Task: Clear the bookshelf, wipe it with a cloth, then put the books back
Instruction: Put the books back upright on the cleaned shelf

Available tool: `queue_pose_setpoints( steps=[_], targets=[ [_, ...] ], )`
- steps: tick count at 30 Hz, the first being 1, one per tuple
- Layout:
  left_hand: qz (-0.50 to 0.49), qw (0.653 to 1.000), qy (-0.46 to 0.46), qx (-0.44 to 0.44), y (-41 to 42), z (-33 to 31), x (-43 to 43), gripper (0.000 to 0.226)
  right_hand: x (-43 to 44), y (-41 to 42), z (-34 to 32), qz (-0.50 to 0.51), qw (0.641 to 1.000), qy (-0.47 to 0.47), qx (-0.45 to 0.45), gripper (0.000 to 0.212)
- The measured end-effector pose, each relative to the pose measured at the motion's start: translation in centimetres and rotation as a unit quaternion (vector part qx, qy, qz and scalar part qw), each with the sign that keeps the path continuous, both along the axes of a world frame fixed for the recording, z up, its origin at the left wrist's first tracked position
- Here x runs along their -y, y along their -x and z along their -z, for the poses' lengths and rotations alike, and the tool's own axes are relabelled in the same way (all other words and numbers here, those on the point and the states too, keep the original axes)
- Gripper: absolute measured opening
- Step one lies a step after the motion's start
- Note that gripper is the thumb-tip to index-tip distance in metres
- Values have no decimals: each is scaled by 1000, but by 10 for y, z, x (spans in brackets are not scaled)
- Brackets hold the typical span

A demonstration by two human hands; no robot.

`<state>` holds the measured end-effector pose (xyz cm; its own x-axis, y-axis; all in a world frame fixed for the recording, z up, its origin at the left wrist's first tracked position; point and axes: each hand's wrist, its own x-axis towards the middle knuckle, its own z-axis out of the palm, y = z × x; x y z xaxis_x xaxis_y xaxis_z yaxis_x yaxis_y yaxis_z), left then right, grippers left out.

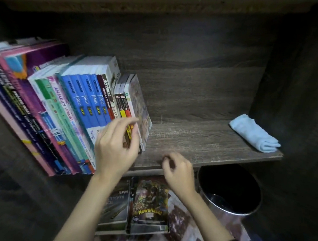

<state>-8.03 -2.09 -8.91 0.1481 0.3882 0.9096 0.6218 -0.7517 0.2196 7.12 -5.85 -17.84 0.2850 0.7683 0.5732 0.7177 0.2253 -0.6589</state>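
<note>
You had two hands in view, your left hand (116, 145) and your right hand (176, 172). Four blue Fokus books (87, 98) stood side by side in the row, with one Ace Ahead book (106, 94) beside them and three small paperbacks (129, 98) at the right end. The bigger books (31, 99) on the left were too blurred to count. One folded light-blue cloth (255, 135) lay on the shelf (200, 141). Below it you had two books, a Newsflash book (150, 204) and an SPM book (117, 203), and one bin (223, 206).
</note>
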Motion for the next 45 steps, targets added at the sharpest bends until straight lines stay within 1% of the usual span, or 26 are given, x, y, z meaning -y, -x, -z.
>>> queue_pose_setpoints(
  steps=[1,3,5,7,9,11,13,15,17,19,20,21,23,24,25,26,27,29,31,32,33,37,38,40,43,45],
  targets=[
    [21,999,-16,-24,12,10,3,19,10,-1,8,-8,1000,-16,17,29],
    [29,998,-31,-55,35,37,8,20,25,-2,26,-20,999,-28,35,26],
    [26,998,1,-56,52,69,12,21,36,-2,45,-32,999,-13,41,23],
    [24,996,57,-60,64,101,16,21,42,-3,65,-37,998,27,52,23],
    [26,987,131,-90,71,130,18,23,43,-4,87,-36,994,80,63,25],
    [25,964,233,-124,73,156,18,28,41,-8,108,-33,989,130,67,27],
    [-8,933,321,-162,70,180,16,27,38,-11,126,-22,981,183,62,26],
    [-33,896,406,-175,66,205,10,16,35,-14,142,-15,973,229,40,24],
    [-39,842,503,-190,62,234,-1,19,29,-18,160,-11,960,279,4,20],
    [-16,768,607,-204,56,259,-10,22,21,-22,178,6,939,343,-25,17],
    [-8,730,656,-193,53,268,-13,18,19,-24,186,12,924,379,-44,17],
    [1,688,705,-173,49,272,-14,9,16,-25,195,16,908,412,-70,18],
    [1,621,777,-101,43,286,-17,15,10,-26,211,8,874,469,-128,26],
    [-14,600,798,-52,40,291,-19,8,9,-26,217,3,857,493,-152,29],
    [-27,578,815,-19,40,298,-21,10,8,-26,223,1,841,512,-174,32],
    [-39,556,830,0,40,308,-23,16,7,-25,228,1,827,529,-193,34],
    [-50,541,840,6,40,316,-23,18,6,-24,230,5,814,541,-213,35],
    [-70,504,860,43,41,334,-23,31,4,-21,240,10,794,552,-256,37],
    [-98,478,868,96,41,348,-20,53,0,-18,248,11,781,549,-298,39],
    [-112,474,865,122,39,351,-19,59,-3,-16,252,11,778,546,-312,40],
    [-125,471,861,148,39,354,-19,60,-5,-14,256,16,772,547,-323,42],
    [-152,462,840,241,34,364,-18,60,-15,-10,269,30,749,550,-369,53],
    [-157,463,836,249,33,364,-17,59,-18,-9,272,31,744,552,-375,55],
    [-177,481,825,238,30,369,-14,60,-21,-7,276,38,746,555,-366,57],
    [-203,514,805,214,26,368,-9,68,-22,-8,276,32,772,544,-326,52],
    [-196,534,798,198,24,364,-7,64,-21,-13,277,28,783,527,-329,54]
  ],
)
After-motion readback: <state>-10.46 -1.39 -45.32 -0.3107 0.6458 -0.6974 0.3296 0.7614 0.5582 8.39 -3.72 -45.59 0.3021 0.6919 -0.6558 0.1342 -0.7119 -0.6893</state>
